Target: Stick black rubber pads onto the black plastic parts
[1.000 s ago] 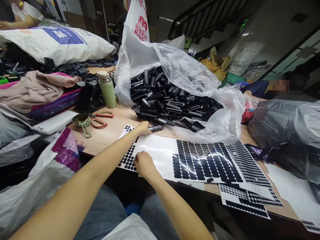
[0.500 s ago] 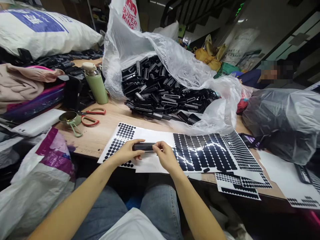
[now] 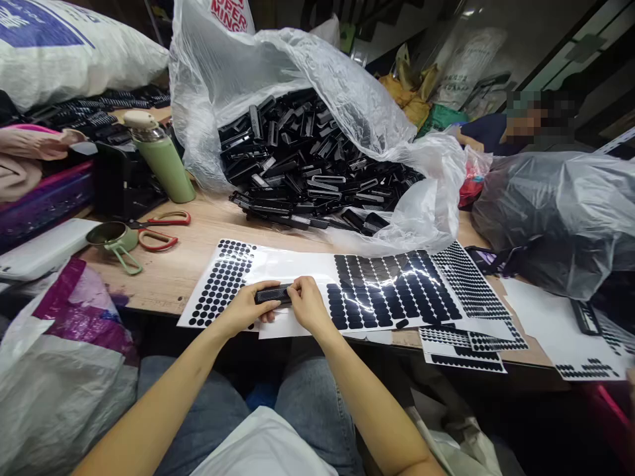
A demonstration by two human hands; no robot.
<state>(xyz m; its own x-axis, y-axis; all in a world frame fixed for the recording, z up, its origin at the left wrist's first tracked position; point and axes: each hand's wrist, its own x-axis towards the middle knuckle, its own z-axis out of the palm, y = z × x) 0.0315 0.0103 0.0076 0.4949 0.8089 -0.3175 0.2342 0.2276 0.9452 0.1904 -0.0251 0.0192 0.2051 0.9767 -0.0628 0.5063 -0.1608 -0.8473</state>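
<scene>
My left hand [image 3: 245,309] grips a small black plastic bar [image 3: 272,294] by its left end, just above the table's near edge. My right hand [image 3: 307,305] pinches the bar's right end with fingers pressed on its top. Under both hands lies a white sheet of round black stickers [image 3: 221,283]. Right of it lies a glossy sheet of oval black stickers [image 3: 391,291]. Behind them an open clear plastic bag [image 3: 347,106] spills a heap of black plastic parts [image 3: 302,172].
A green flask [image 3: 161,158], red-handled scissors [image 3: 159,228] and a green cup [image 3: 113,238] stand at the left. More sticker sheets [image 3: 471,330] lie at the right, beside a grey plastic bag [image 3: 555,218]. Another person [image 3: 501,129] sits at the far right.
My left hand picked one black bar from beside the heap and brought it near. My right hand left the sticker sheet and joined it on the bar. The view tilted down.
</scene>
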